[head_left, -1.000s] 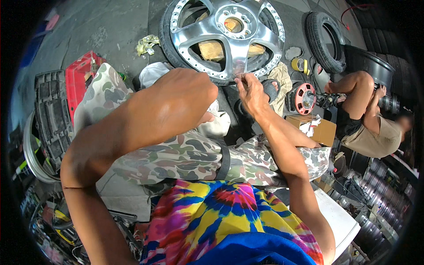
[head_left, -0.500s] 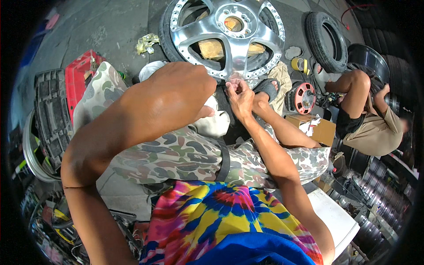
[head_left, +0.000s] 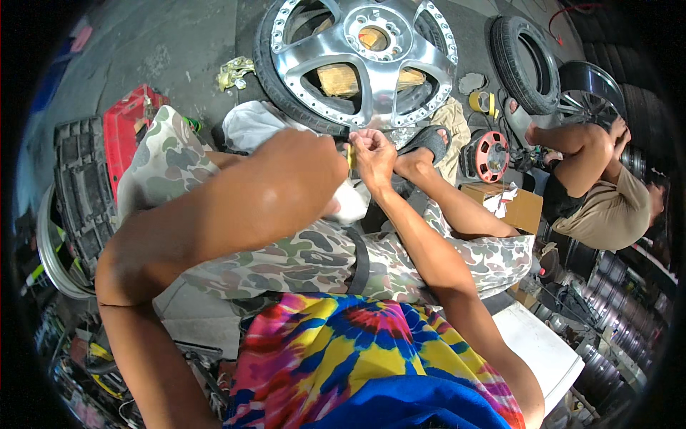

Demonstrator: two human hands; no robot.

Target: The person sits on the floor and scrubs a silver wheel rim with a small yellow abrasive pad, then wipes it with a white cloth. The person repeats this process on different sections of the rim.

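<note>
My right hand (head_left: 374, 159) is closed in a pinch just below the near edge of a polished silver wheel rim (head_left: 379, 79). At its fingertips a thin yellow strip (head_left: 351, 156) shows, partly covered by my left hand. My left hand (head_left: 304, 171) is raised close to the camera, curled with its back toward me. Its fingertips are hidden, so what they hold cannot be made out. The wheel lies flat, spokes up, on a black tire (head_left: 266, 71). White cloth (head_left: 250, 125) lies beside the tire, below the wheel's left side.
A yellow tape roll (head_left: 484, 104) and a red reel (head_left: 491, 156) stand to the right, near a cardboard box (head_left: 525, 211). Beyond is a loose tire (head_left: 525, 64). A crouching person (head_left: 607, 204) is by a dark rim (head_left: 589, 89). A red crate (head_left: 128, 121) stands left.
My right hand has shifted slightly left, and the yellow strip has come into sight beside it. My left hand has lowered a little. The other person's dark rim shows more of its face.
</note>
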